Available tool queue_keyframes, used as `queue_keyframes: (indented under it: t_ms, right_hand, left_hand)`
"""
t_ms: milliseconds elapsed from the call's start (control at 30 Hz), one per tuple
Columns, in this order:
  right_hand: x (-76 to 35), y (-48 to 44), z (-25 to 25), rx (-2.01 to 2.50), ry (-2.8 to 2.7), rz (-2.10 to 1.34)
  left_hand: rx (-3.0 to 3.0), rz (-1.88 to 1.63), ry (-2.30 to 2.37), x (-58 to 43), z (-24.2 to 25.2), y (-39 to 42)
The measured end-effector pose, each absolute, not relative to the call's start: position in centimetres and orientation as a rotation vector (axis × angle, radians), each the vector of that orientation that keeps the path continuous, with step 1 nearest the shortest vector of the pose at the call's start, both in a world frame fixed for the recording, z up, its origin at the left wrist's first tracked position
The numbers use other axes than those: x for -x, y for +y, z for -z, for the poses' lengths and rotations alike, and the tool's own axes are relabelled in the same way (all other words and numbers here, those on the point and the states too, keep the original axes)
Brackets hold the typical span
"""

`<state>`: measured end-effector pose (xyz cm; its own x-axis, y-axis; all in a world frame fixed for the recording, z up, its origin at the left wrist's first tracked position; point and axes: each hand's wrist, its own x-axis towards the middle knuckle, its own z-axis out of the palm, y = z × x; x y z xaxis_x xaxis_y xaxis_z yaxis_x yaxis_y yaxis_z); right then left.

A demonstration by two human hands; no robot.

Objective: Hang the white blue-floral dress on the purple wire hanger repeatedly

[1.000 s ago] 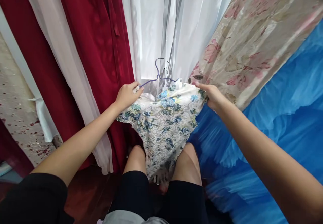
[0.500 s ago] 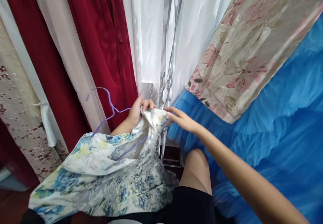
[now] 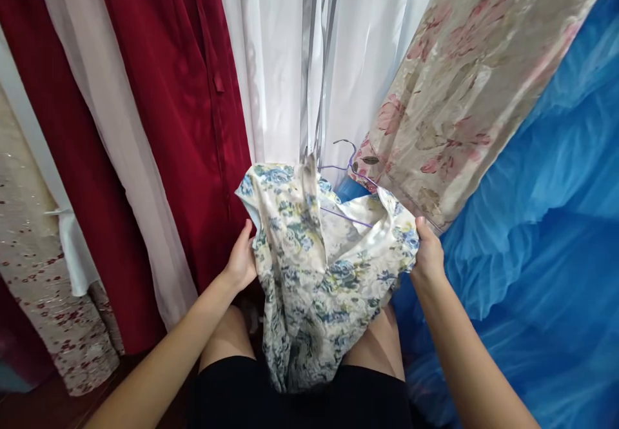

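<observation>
A white dress (image 3: 300,287) with a blue and yellow floral print hangs between my hands, over my lap. Its neckline is spread, and a purple hanger (image 3: 351,166) sits inside the shoulders with the hook tilted up to the right. At the dress's left edge, my left hand (image 3: 243,258) grips the side below the sleeve opening; most of its fingers are hidden behind the cloth. My right hand (image 3: 428,248) pinches the right shoulder edge, thumb in front and the other fingers mostly out of sight.
Dark red gowns (image 3: 159,126) and a pale pink one (image 3: 111,113) hang at left, beside a sequined dress (image 3: 43,274). White garments (image 3: 275,61) hang straight ahead. At right are a beige floral dress (image 3: 449,93) and a blue tulle gown (image 3: 541,261).
The dress has swung from lying sideways at the left to facing me upright. The hanger has shifted right. My hands have moved apart from one shoulder to opposite sides of the dress.
</observation>
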<state>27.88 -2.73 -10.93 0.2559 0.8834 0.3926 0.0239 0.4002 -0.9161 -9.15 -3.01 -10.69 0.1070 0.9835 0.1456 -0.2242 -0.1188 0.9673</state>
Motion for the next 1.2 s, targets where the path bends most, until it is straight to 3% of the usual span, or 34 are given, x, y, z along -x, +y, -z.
queue_keyframes:
  t_ms: [133,367,433,533,600,800,1033,1200]
  right_hand:
    - [-25.6,-1.8,8.0,0.870,-0.806,-0.660]
    - [-26.0,-4.2,7.4,0.939,-1.013,-0.856]
    - [-26.1,-5.3,9.4,1.004,-1.074,-0.664]
    - [-23.8,-7.9,14.0,1.117,-0.909,-0.091]
    - [-20.5,-10.1,17.4,1.153,-0.713,0.049]
    - [-11.5,-12.5,22.4,0.998,-1.239,-0.958]
    - [-10.9,-10.4,19.8,0.893,-1.197,-1.007]
    - [-11.8,-12.4,19.5,0.930,-1.120,-1.000]
  left_hand:
    - [-1.103,-1.477,0.859,9.8,13.4,-3.1]
    - [-1.172,-1.411,1.144,9.4,18.1,-6.5]
    - [-1.134,-1.356,1.146,8.6,19.5,-8.4]
    - [-1.066,-1.367,1.101,6.9,21.3,-10.9]
    - [-1.026,-1.405,1.074,5.8,22.0,-12.0]
    - [-1.106,-1.373,0.998,5.6,21.7,-13.2]
    - [-0.982,-1.406,0.971,7.2,21.1,-13.8]
    - [-0.996,-1.938,1.247,5.3,22.9,-13.0]
